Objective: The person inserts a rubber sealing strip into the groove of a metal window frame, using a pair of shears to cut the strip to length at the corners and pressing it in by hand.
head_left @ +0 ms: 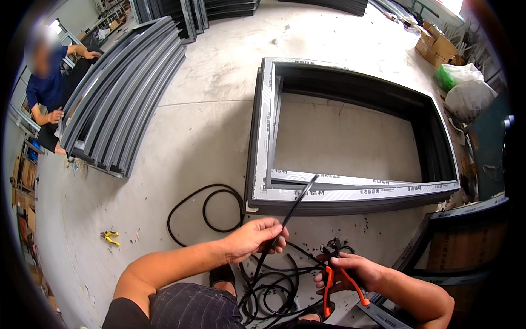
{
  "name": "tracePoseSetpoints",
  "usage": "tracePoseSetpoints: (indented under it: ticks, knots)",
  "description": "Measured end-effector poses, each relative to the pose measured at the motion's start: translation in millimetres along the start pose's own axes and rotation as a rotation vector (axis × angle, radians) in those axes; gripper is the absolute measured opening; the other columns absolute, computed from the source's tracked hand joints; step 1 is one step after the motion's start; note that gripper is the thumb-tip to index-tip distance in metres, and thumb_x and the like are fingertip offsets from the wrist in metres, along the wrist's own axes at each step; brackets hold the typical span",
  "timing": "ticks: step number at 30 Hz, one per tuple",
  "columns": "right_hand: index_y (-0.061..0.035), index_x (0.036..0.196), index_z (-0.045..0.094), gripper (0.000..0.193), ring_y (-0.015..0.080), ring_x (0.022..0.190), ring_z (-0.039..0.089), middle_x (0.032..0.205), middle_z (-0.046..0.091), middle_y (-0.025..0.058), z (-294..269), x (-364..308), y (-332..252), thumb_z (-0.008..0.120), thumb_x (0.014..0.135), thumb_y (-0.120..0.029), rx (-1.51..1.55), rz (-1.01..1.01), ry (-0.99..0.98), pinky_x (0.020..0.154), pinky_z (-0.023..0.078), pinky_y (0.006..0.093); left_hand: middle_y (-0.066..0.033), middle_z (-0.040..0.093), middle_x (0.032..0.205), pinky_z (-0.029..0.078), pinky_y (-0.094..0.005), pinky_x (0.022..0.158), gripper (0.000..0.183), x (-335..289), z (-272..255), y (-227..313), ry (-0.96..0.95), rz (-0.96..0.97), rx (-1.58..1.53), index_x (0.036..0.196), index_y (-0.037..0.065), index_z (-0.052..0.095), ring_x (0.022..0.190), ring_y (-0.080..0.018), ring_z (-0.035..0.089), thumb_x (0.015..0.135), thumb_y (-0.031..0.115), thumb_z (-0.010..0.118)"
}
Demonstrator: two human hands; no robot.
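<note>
Strip pinched in my left hand, long axis running far-right toward frame — free end over near rail. Right hand closed round orange-handled cutters, just right, near side.

Window-frame workshop w/ concrete floor, stacked aluminium profiles, 1 grey frame lying flat

That thin black rubber seal strip looks matt, my orange-handled metal cutters have glossy plastic grips, and the grey concrete floor looks rough.
</note>
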State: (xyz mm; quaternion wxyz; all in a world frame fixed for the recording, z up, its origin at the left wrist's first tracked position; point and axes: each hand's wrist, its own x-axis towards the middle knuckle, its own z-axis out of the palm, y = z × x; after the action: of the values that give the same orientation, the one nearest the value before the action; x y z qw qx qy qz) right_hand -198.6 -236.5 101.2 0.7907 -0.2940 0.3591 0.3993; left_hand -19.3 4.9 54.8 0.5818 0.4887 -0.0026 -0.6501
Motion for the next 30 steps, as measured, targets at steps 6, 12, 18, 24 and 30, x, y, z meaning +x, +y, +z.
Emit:
tracePoseSetpoints:
  ticks: [6, 12, 18, 24, 30]
  knots:
    - [-0.0060, 0.146, 0.029, 0.064, 0.0241, 0.103, 0.060, 0.099, 0.061, 0.0112, -2, -26, 49, 0.061, 0.091, -0.008, -0.063, 0.015, 0.006, 0.096, 0.045, 0.0410, -0.0041, 0.062, 0.087, 0.048, -0.0230, 0.069, 0.032, 6, 6, -5, -0.003, 0.058, -0.036, 0.110, 0.001, 0.056, 0.074, -0.0103, 0.056, 0.104, 0.027, 0.038]
    - [-0.0030, 0.134, 0.043, 0.056, 0.0237, 0.089, 0.061, 0.097, 0.062, 0.0116, 13, 0, 36, 0.066, 0.086, -0.020, -0.903, -0.359, 0.369, 0.080, 0.048, 0.0346, -0.0037, 0.058, 0.091, 0.045, -0.0238, 0.075, 0.019, 6, 14, -17, 0.100, 0.120, -0.077, 0.108, 0.004, 0.055, 0.080, -0.0098, 0.054, 0.102, 0.018, 0.043]
    - [0.0002, 0.133, 0.042, 0.055, 0.0369, 0.098, 0.057, 0.101, 0.061, 0.0204, 1, 48, 58, 0.064, 0.086, -0.018, -1.117, -0.824, 0.433, 0.085, 0.046, 0.0420, -0.0020, 0.061, 0.089, 0.046, -0.0220, 0.073, 0.020, 10, 25, -24, 0.145, 0.193, 0.326, 0.106, 0.003, 0.057, 0.077, -0.0075, 0.056, 0.100, 0.021, 0.051]
    - [-0.0003, 0.132, 0.043, 0.053, 0.0374, 0.092, 0.056, 0.093, 0.059, 0.0185, -1, 55, 62, 0.063, 0.084, -0.013, -1.149, -0.886, 0.479, 0.080, 0.045, 0.0439, -0.0099, 0.064, 0.077, 0.048, -0.0320, 0.066, 0.022, 7, 41, -27, 0.198, 0.330, 0.752, 0.094, 0.000, 0.060, 0.072, -0.0188, 0.061, 0.093, 0.021, 0.057]
    - [-0.0009, 0.129, 0.046, 0.051, 0.0359, 0.089, 0.056, 0.089, 0.059, 0.0171, 8, 51, 59, 0.063, 0.083, -0.011, -1.236, -0.892, 0.548, 0.078, 0.045, 0.0444, -0.0073, 0.065, 0.076, 0.049, -0.0301, 0.063, 0.016, 6, 41, -24, 0.247, 0.488, 1.091, 0.092, 0.000, 0.060, 0.067, -0.0159, 0.062, 0.091, 0.016, 0.059]
